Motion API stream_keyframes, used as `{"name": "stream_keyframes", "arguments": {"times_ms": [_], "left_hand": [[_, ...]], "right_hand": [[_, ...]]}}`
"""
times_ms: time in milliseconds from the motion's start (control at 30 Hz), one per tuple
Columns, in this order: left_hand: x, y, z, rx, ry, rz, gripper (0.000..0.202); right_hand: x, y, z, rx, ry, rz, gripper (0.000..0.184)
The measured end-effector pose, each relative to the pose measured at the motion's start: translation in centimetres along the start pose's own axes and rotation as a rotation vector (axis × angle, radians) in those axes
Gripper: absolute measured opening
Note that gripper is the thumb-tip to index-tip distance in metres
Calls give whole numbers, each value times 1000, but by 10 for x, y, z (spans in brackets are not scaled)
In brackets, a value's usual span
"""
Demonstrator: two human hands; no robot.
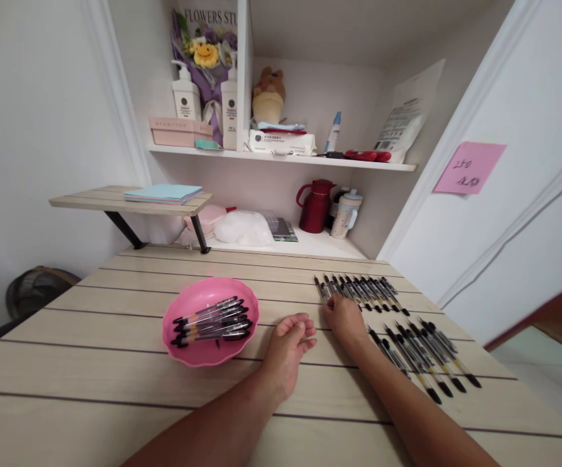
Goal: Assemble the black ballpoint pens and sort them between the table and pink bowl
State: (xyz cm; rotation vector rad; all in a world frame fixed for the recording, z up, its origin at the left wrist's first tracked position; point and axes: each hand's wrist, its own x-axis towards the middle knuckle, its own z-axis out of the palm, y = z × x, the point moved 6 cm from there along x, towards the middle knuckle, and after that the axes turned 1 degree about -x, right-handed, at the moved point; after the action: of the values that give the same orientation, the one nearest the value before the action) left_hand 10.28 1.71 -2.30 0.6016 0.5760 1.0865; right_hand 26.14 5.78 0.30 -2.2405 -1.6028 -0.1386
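My right hand (345, 319) is closed at the left end of the back row of pens (366, 292), its fingertips on a black pen (318, 286); the fingers partly hide the pen's lower end. To its left, my left hand (288, 347) is turned palm up with fingers loosely curled and apart, and I see nothing in it. A pink bowl with a wavy rim (174, 305) stands left of that hand. Inside lies a heap of clear-barrelled pens with black caps (213, 321). Nearer to me, a second group of pens (422, 353) lies slanted beside my right forearm.
A raised wooden stand (86, 198) with blue paper (164, 192) is at the back left. Behind the table are a red jug (316, 206), a pale bottle (346, 214) and a white plastic bag (243, 228). A pink note (470, 167) is stuck on the right wall.
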Motion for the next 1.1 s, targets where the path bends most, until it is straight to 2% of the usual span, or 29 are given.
{"name": "stream_keyframes", "arguments": {"times_ms": [200,467,633,767,1100], "left_hand": [[2,-2,-2,-1,-4,-13,26],[2,-2,-2,-20,-16,-19,27],[2,-2,-2,-19,-16,-13,27],[3,-3,-2,-24,-6,-18,26],[3,-2,-1,-17,-9,-20,27]], "right_hand": [[0,1,-3,-6,3,-9,22],[7,31,-28,-51,12,35,28],[-5,11,-14,-41,-72,-18,30],[-12,-6,1,-102,-131,8,27],[-7,-1,4,-131,-170,56,26]]}}
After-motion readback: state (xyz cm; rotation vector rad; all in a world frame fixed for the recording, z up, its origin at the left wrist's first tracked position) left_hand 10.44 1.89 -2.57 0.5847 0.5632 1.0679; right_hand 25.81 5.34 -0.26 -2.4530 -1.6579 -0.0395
